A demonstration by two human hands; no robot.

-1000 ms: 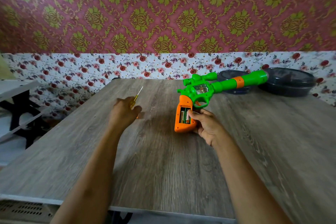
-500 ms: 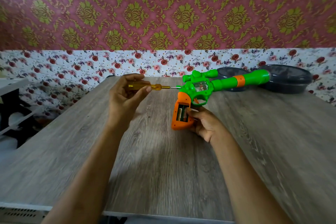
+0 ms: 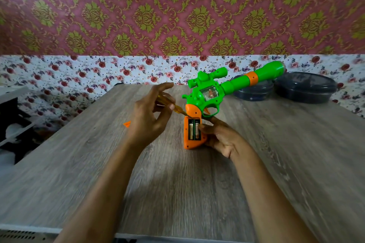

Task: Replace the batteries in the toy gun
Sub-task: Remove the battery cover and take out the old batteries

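Note:
A green toy gun (image 3: 212, 92) with an orange grip is held above the wooden table (image 3: 177, 173), barrel pointing up to the right. Its battery compartment is uncovered, and two batteries (image 3: 193, 130) lie side by side in the grip. My right hand (image 3: 221, 136) grips the orange handle from the right. My left hand (image 3: 150, 116) holds a yellow-handled screwdriver (image 3: 173, 105), whose tip points down at the top end of the compartment. A small orange piece (image 3: 127, 123) lies on the table left of my left hand.
Two dark round lidded containers (image 3: 305, 87) stand at the table's back right, against the flowered wall. A white and black shelf unit (image 3: 11, 116) stands beyond the table's left edge.
My left hand lifted the screwdriver off the table and carried it right, then tilted its tip down to the compartment. The gun has been raised and drawn closer.

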